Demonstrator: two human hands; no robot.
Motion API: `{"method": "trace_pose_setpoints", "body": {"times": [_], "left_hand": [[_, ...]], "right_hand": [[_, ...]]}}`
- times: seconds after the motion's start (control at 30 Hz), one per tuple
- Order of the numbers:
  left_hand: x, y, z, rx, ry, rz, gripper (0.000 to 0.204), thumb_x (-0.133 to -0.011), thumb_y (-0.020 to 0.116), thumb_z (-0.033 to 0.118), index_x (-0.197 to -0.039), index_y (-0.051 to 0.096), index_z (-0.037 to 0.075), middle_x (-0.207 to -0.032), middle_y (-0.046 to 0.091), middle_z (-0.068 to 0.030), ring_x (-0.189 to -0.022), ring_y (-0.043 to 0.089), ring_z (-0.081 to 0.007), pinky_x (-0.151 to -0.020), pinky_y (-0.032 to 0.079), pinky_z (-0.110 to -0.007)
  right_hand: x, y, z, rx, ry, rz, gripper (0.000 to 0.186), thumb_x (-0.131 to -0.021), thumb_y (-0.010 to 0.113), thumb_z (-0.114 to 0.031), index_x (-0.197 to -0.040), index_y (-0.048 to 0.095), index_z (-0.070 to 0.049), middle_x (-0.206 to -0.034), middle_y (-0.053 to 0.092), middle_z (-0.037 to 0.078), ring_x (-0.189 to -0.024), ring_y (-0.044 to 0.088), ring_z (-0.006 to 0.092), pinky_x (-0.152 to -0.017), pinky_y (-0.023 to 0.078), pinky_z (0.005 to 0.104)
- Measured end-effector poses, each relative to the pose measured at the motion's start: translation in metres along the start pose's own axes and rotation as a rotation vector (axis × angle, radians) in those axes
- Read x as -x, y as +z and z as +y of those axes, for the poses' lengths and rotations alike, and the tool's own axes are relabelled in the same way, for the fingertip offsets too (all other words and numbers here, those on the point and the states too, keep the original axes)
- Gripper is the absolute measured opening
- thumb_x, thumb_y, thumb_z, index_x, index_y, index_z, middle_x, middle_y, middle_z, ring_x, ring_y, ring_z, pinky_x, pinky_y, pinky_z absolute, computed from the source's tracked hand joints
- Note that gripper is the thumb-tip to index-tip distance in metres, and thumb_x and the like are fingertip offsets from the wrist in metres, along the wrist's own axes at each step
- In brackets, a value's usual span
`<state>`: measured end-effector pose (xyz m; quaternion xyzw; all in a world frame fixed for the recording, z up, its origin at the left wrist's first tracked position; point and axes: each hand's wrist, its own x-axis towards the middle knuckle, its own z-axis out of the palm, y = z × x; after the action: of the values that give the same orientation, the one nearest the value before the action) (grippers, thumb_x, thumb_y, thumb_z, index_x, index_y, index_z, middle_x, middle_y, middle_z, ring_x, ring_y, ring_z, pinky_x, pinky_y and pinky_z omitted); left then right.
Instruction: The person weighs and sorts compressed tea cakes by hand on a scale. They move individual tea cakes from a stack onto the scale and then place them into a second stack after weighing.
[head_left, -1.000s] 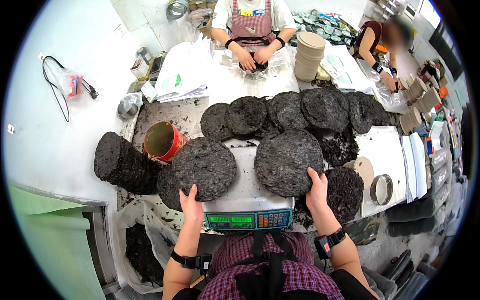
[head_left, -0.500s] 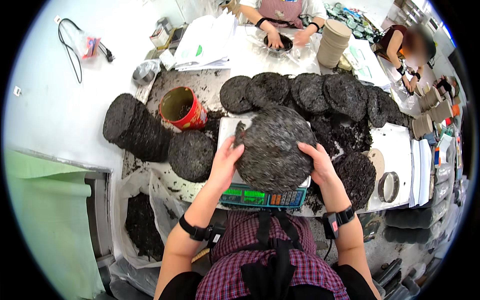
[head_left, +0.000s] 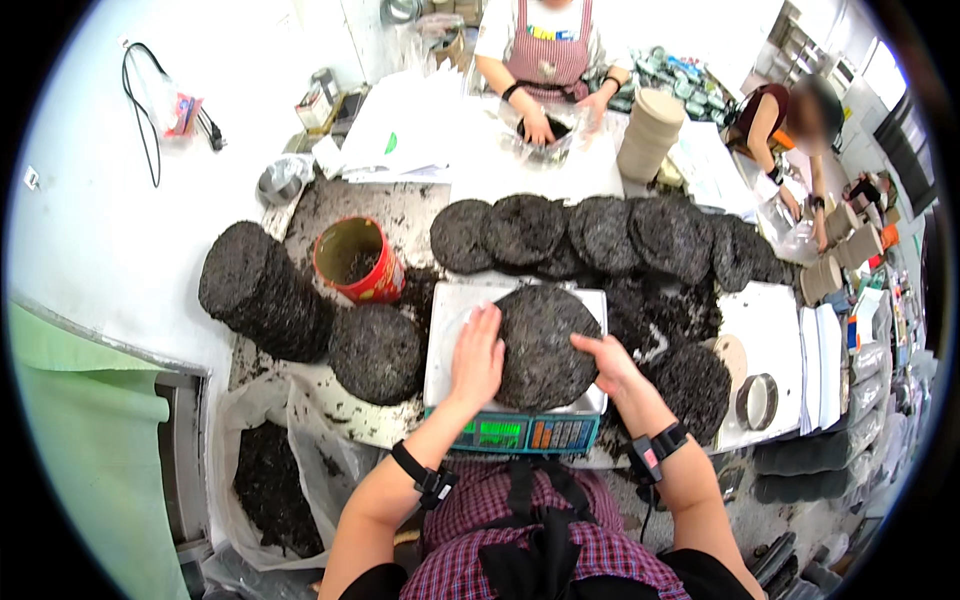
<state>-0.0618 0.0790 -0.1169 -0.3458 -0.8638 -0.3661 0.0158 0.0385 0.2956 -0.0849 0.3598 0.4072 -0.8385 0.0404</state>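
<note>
A dark round pressed cake (head_left: 545,350) lies on the steel pan (head_left: 445,335) of a scale with a green display (head_left: 499,431). My left hand (head_left: 477,355) is open, fingers together and stretched out along the cake's left edge. My right hand (head_left: 612,368) grips the cake's right edge, thumb on top and fingers mostly hidden beneath it. Another cake (head_left: 373,352) lies just left of the scale, and a crumbly dark cake (head_left: 687,395) lies to its right.
Cake stack (head_left: 247,280), red tin (head_left: 358,262), cake row (head_left: 600,240), bag of dark loose material (head_left: 270,485), steel ring (head_left: 756,400) and papers (head_left: 395,125) surround the scale. Across the table one co-worker (head_left: 545,60) handles a dark-filled bag; another (head_left: 775,130) works at right.
Two cakes held apart came together over the scale and now rest on its pan, apparently as one pile. My left hand's fingers have straightened; my right hand still grips.
</note>
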Motion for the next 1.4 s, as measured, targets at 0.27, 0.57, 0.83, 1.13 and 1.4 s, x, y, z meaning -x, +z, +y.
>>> {"method": "trace_pose_setpoints", "body": {"times": [0.27,0.57,0.83,1.13,1.4], "left_hand": [[-0.002,0.032,0.006,-0.386,0.091,-0.101,0.054,-0.086,0.048,0.011,-0.138,0.039,0.0,-0.145,0.04,-0.0134,-0.137,0.034,-0.0248,-0.113,0.024,-0.039],[-0.004,0.037,0.013,-0.369,0.039,-0.059,0.052,-0.09,0.05,0.011,-0.14,0.037,0.001,-0.149,0.024,-0.0229,-0.138,0.024,-0.0384,-0.111,0.025,-0.044],[0.013,-0.022,-0.001,-0.072,-0.045,0.195,0.043,-0.094,0.046,0.016,-0.135,0.045,0.005,-0.145,0.026,-0.0205,-0.134,0.023,-0.0389,-0.11,0.018,-0.048],[0.106,-0.088,-0.11,-0.243,-0.439,0.345,0.063,-0.081,0.064,0.007,-0.139,0.039,0.008,-0.144,0.024,-0.0206,-0.131,0.024,-0.0407,-0.108,0.022,-0.05],[0.08,-0.075,-0.063,-0.146,-0.299,0.236,0.058,-0.083,0.061,0.013,-0.137,0.041,0.007,-0.142,0.032,-0.0154,-0.135,0.026,-0.0344,-0.113,0.012,-0.053]], "right_hand": [[0.003,0.05,0.044,0.977,-0.683,0.291,0.024,-0.085,0.061,-0.015,-0.096,0.062,0.006,-0.081,0.064,0.026,-0.077,0.065,0.0386,-0.066,0.05,0.0401],[0.038,-0.008,0.052,-0.129,-0.632,0.606,0.043,-0.09,0.065,-0.025,-0.114,0.055,0.009,-0.107,0.063,0.014,-0.093,0.058,0.0202,-0.082,0.047,0.0331],[0.102,-0.111,0.007,-0.59,-0.562,0.486,0.043,-0.086,0.062,-0.019,-0.124,0.051,-0.003,-0.12,0.058,0.011,-0.11,0.056,0.0281,-0.097,0.045,0.0428],[0.103,-0.086,-0.012,-0.708,-0.408,0.201,0.027,-0.091,0.061,-0.021,-0.114,0.057,-0.008,-0.113,0.063,0.005,-0.101,0.06,0.0194,-0.09,0.049,0.0365],[0.074,-0.032,-0.017,-0.435,-0.405,0.205,0.041,-0.092,0.061,-0.024,-0.125,0.05,-0.002,-0.127,0.055,0.01,-0.117,0.052,0.023,-0.103,0.038,0.0374]]}}
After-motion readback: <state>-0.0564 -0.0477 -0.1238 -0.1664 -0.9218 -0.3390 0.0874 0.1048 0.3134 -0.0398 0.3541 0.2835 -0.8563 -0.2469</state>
